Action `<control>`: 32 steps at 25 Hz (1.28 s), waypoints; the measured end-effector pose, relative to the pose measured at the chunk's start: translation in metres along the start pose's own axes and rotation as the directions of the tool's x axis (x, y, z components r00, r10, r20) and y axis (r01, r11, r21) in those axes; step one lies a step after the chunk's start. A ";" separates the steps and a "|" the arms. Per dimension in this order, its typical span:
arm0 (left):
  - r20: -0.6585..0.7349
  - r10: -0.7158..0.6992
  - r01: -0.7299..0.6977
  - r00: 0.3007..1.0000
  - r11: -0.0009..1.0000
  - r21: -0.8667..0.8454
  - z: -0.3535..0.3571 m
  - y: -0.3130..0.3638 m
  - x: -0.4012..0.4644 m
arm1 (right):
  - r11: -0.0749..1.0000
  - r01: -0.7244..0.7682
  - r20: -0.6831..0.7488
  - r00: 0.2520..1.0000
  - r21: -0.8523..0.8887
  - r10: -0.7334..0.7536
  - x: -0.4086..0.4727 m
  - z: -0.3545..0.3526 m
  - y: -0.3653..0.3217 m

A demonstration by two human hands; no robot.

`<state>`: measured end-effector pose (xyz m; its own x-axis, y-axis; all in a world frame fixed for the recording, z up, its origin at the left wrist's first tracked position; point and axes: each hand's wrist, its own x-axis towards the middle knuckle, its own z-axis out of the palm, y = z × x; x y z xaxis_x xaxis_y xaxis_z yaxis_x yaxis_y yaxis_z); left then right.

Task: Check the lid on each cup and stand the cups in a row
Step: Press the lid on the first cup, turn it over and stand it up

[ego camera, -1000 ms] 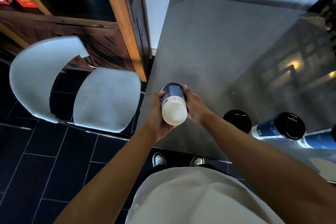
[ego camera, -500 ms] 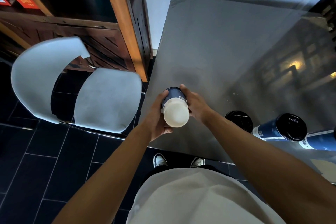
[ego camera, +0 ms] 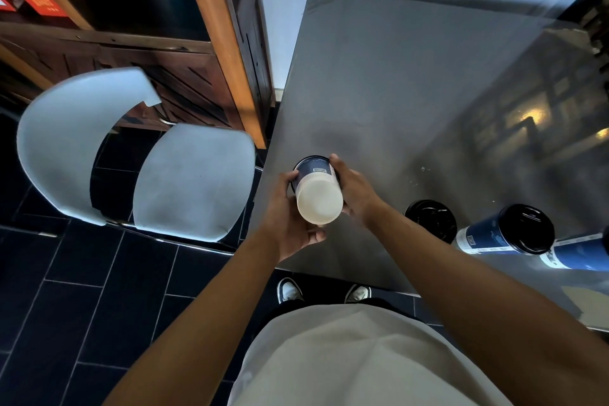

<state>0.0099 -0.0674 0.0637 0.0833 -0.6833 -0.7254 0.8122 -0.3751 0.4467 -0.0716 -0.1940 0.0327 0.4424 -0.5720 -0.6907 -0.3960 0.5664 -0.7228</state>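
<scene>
The grey worktop point(ego camera: 412, 82) fills the upper right of the frame, with a pale chair point(ego camera: 131, 161) at left. At the lower right edge, 3 lidded cups sit side by side: a dark cup point(ego camera: 430, 220) seen from above, a blue cup point(ego camera: 501, 233) with a black lid, and a second blue cup point(ego camera: 580, 252) cut off by the frame. These look already checked and lined up.

At centre, a fourth cup, the held cup point(ego camera: 318, 189), is tipped so its pale base faces the camera and its dark lid end points away. The left hand point(ego camera: 290, 214) wraps its lower side and the right hand point(ego camera: 354, 189) clasps the other side. This check seems underway; standing it in the row remains.
</scene>
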 end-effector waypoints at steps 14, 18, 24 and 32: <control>-0.066 0.000 0.001 0.998 1.000 0.014 0.004 -0.002 -0.001 | 0.998 -0.065 -0.020 0.998 0.008 0.065 0.007 -0.007 0.005; -0.079 0.027 -0.029 0.997 0.999 -0.028 0.006 -0.007 0.000 | 0.996 -0.074 -0.037 0.996 0.041 0.075 0.006 -0.005 0.009; -0.079 0.025 -0.027 0.997 0.999 -0.020 -0.005 -0.005 0.007 | 0.995 -0.075 -0.025 0.997 0.071 0.077 0.004 0.000 0.003; -0.192 0.275 -0.254 0.942 0.959 0.126 -0.028 -0.010 0.017 | 0.998 -0.015 0.247 0.969 0.055 0.000 -0.009 -0.015 -0.002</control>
<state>0.0196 -0.0572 0.0322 0.4127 -0.6264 -0.6613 0.6849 -0.2652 0.6787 -0.0866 -0.1986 0.0400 0.6275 -0.4073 -0.6636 -0.3574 0.6065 -0.7102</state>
